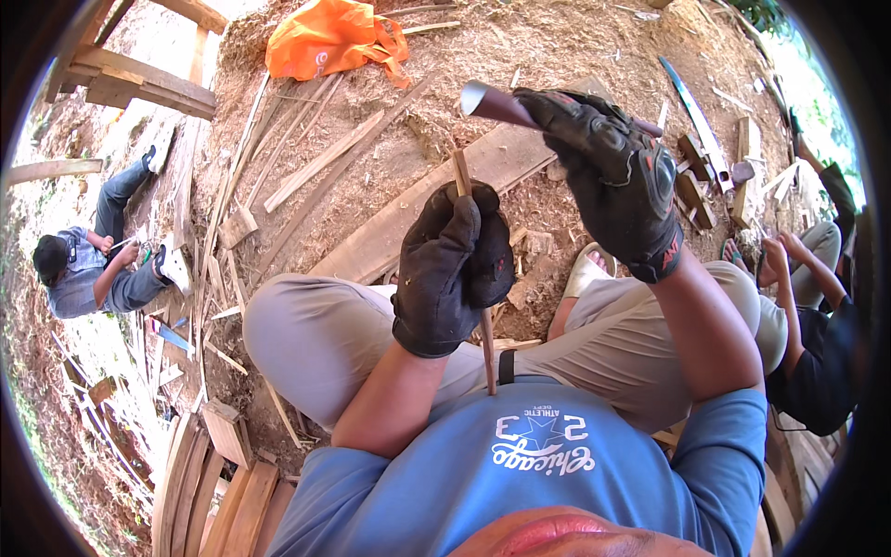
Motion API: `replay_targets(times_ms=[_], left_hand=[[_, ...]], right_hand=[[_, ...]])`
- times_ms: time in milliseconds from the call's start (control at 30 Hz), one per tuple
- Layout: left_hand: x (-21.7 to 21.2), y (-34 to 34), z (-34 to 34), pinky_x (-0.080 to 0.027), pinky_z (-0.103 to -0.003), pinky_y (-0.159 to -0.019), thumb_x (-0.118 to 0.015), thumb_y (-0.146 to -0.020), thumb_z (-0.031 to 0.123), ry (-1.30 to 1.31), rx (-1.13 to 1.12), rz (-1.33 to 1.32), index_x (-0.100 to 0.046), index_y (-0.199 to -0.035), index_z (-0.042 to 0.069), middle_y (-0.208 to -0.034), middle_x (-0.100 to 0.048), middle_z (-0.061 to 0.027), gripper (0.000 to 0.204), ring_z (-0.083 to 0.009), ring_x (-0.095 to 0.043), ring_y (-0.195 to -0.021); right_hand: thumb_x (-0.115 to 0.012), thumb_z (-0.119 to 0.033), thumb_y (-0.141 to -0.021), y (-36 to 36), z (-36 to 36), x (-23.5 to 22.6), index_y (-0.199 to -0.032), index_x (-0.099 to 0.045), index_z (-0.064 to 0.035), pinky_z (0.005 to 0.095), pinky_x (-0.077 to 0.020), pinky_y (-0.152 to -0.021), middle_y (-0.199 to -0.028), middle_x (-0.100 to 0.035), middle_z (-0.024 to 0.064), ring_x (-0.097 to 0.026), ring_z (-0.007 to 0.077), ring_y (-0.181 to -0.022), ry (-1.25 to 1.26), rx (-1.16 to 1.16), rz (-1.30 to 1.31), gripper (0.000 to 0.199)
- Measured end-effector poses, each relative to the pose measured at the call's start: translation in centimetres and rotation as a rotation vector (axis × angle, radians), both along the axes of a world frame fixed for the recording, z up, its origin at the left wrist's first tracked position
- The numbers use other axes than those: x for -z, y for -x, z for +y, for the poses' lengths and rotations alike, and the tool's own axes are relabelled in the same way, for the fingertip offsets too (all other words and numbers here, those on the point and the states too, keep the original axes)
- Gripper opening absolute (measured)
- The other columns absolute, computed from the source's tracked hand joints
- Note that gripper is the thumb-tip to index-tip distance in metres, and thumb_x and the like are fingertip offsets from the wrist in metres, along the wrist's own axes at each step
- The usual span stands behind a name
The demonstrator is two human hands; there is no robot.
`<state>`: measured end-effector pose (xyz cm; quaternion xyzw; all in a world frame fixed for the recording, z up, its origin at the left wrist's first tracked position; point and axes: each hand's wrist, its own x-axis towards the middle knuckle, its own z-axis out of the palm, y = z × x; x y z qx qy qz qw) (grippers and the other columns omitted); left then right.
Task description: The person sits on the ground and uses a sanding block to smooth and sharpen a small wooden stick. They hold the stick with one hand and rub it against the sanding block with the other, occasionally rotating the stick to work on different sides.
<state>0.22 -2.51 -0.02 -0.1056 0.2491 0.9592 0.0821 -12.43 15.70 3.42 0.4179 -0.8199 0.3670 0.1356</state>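
My left hand (452, 262), in a black work glove, is closed around a thin wooden stick (488, 348). The stick stands nearly upright in the picture, its upper tip just above the fingers and its lower end by my shirt. Higher and to the right, my gloved right hand (608, 172) grips a curled sheet of sandpaper (499, 105), dark brownish outside and pale grey inside. One end of the roll juts out left of the fingers, and a bit shows on the right. The two hands are apart, and the sandpaper does not touch the stick.
A wide plank (422, 218) lies beyond my legs, beside narrow strips (325, 160) and an orange bag (336, 42). To the right are a handsaw (694, 116) and wooden blocks (694, 197). Co-workers sit at left (79, 274) and right (817, 339). Stacked boards (200, 492) lie lower left.
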Motion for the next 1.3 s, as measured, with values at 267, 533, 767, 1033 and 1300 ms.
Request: replay_targets(times_ms=[267, 533, 767, 1033, 1300], left_hand=[[-0.6, -0.2, 1.4, -0.031, -0.023, -0.043, -0.051, -0.114, 0.028, 0.087, -0.028, 0.000, -0.062, -0.112, 0.008, -0.069, -0.050, 0.0018, 0.023, -0.0057, -0.040, -0.049], [1.1, -0.2, 1.5, -0.026, -0.024, -0.042, -0.051, -0.113, 0.037, -0.080, 0.128, -0.057, -0.060, -0.104, 0.012, -0.064, -0.038, 0.0068, 0.028, -0.0044, -0.031, -0.047], [0.7, 1.0, -2.2, -0.028, -0.024, -0.040, -0.039, -0.116, 0.043, -0.217, 0.094, 0.235, -0.063, -0.111, 0.015, -0.066, -0.040, 0.0056, 0.037, -0.0052, -0.029, -0.044], [-1.1, -0.1, 0.7, -0.028, -0.023, -0.041, -0.052, -0.113, 0.031, 0.004, 0.092, -0.011, -0.062, -0.117, 0.009, -0.070, -0.048, 0.0018, 0.024, -0.0052, -0.034, -0.046], [-0.1, -0.2, 1.4, -0.031, -0.024, -0.040, -0.052, -0.113, 0.028, 0.078, 0.059, 0.017, -0.062, -0.120, 0.005, -0.074, -0.058, -0.0020, 0.026, -0.0067, -0.042, -0.046]], right_hand=[[-0.068, -0.014, -0.088, -1.0, -1.5, -0.3, -0.137, -0.071, -0.0227, 0.0394, -0.0521, -0.098, -0.143, -0.069, -0.0002, -0.065, 0.0251, -0.129, -0.115, -0.113, 0.195, 0.051], [-0.061, -0.003, -0.086, -0.5, 0.9, 3.2, -0.135, -0.073, -0.0185, 0.0431, -0.0553, -0.097, -0.142, -0.070, 0.0031, -0.068, 0.0278, -0.127, -0.209, -0.138, 0.114, 0.052], [-0.058, 0.001, -0.093, 1.2, 3.6, 7.7, -0.133, -0.073, -0.0197, 0.0430, -0.0538, -0.105, -0.127, -0.076, 0.0060, -0.070, 0.0288, -0.120, -0.242, 0.043, 0.018, 0.047], [-0.065, 0.003, -0.089, 1.1, 2.2, 1.7, -0.134, -0.071, -0.0149, 0.0460, -0.0555, -0.103, -0.126, -0.075, 0.0127, -0.070, 0.0337, -0.117, 0.031, 0.113, -0.062, 0.049], [-0.067, 0.001, -0.078, -0.7, 0.1, 0.0, -0.139, -0.069, -0.0241, 0.0412, -0.0541, -0.100, -0.141, -0.070, -0.0006, -0.066, 0.0238, -0.128, -0.090, -0.051, 0.137, 0.066]])
